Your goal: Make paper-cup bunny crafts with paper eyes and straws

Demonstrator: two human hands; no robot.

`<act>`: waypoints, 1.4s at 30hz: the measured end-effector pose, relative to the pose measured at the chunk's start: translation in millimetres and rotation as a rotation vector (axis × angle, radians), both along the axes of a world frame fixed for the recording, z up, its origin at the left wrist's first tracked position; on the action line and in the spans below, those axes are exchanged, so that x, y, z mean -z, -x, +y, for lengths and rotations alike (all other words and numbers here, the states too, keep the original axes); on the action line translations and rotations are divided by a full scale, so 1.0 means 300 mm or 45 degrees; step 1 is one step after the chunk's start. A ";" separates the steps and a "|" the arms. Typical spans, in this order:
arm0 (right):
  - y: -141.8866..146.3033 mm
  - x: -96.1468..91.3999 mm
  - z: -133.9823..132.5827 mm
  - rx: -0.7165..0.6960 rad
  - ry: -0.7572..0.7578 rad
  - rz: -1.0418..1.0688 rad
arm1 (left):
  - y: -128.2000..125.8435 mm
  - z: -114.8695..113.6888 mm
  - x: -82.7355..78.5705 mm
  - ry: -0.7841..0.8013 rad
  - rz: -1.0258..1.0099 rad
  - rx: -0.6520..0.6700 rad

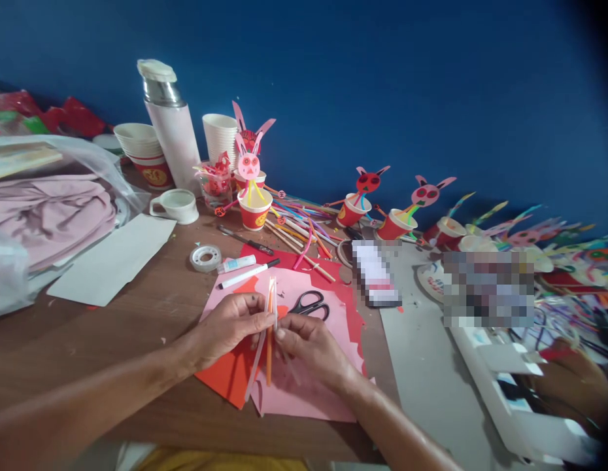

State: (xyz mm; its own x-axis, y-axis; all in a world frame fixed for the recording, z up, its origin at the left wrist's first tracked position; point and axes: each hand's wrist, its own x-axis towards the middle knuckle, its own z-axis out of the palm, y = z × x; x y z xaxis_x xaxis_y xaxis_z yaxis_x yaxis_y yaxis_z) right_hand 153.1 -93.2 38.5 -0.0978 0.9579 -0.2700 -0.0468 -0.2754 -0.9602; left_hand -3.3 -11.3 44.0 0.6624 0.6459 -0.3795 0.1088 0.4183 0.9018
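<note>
In front of me, my left hand (240, 324) pinches a few thin plastic straws upright. One is an orange straw (269, 363), and another is a pale pinkish-white straw (255, 369) slanting down to the left. My right hand (306, 347) is closed right beside them, its thumb and forefinger pinching a whitish straw (275, 294); a blurred lower end shows under that hand. Beneath both hands lie pink paper sheets (323, 392) and an orange-red paper sheet (233, 379). Black-handled scissors (311, 304) rest on the pink paper, close to my right hand.
Markers (248, 275) and a tape roll (204, 259) lie beyond the paper. Paper-cup rabbit figures (255, 208), loose straws (304, 229) and a thermos (171, 131) stand or lie near the blue wall. A phone (375, 271) is right; a plastic bag (108, 170) is left.
</note>
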 end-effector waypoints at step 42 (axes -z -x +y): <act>-0.014 -0.005 -0.024 0.010 -0.188 -0.520 | 0.015 -0.041 0.003 -0.557 0.275 0.171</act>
